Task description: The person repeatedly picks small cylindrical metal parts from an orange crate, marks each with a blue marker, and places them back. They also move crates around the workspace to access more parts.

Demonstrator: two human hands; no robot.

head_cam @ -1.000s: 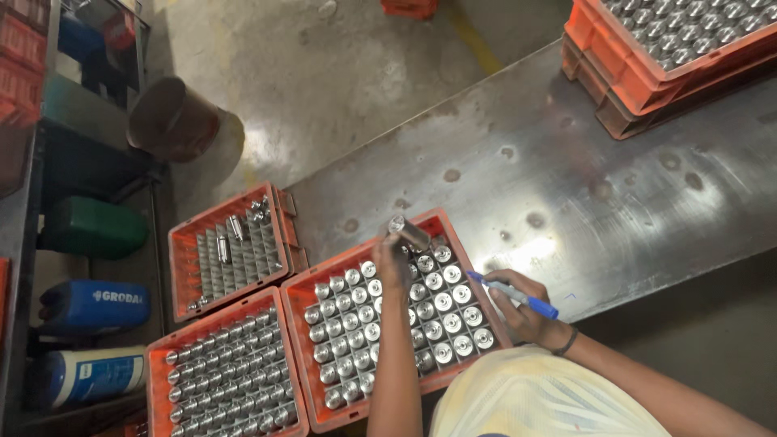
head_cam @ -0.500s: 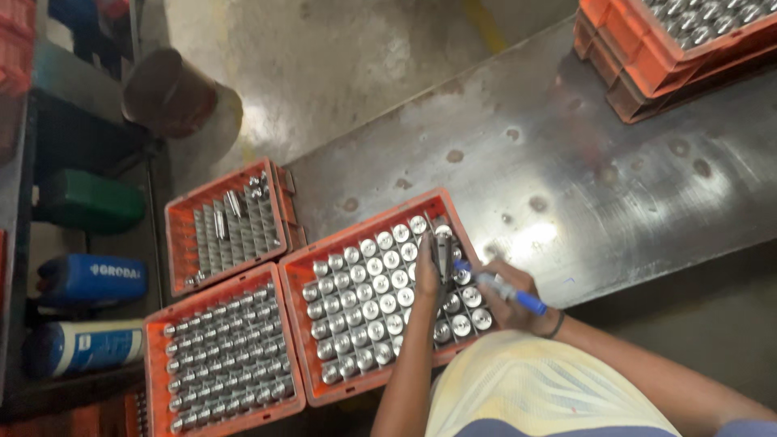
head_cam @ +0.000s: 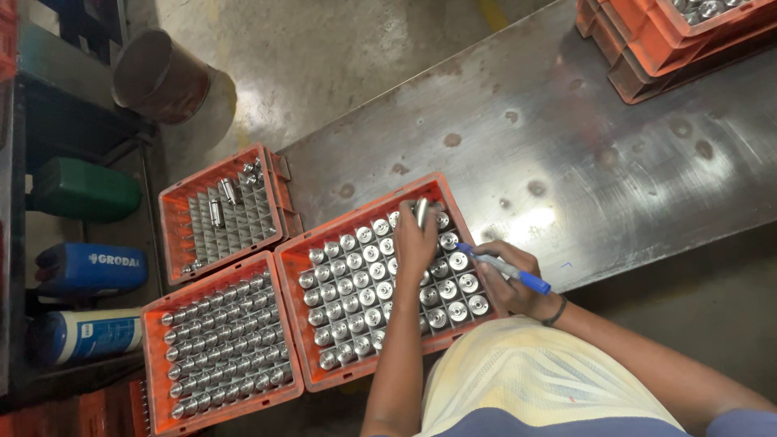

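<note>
Rusty drum (head_cam: 160, 75), green canister (head_cam: 85, 191) & blue jugs (head_cam: 89, 269) are seen beside stacked orange crates (head_cam: 672, 40) on steel table (head_cam: 583, 154).

My left forearm runs up from the bottom edge, bare, wrist straight. My left hand (head_cam: 415, 241) is palm down, fingers curled shut around a small cylinder (head_cam: 422, 212) held upright at the fingertips. My right forearm enters from the lower right, a dark band at the wrist. My right hand (head_cam: 508, 279) grips a pen (head_cam: 503, 269) pointing left.
</note>
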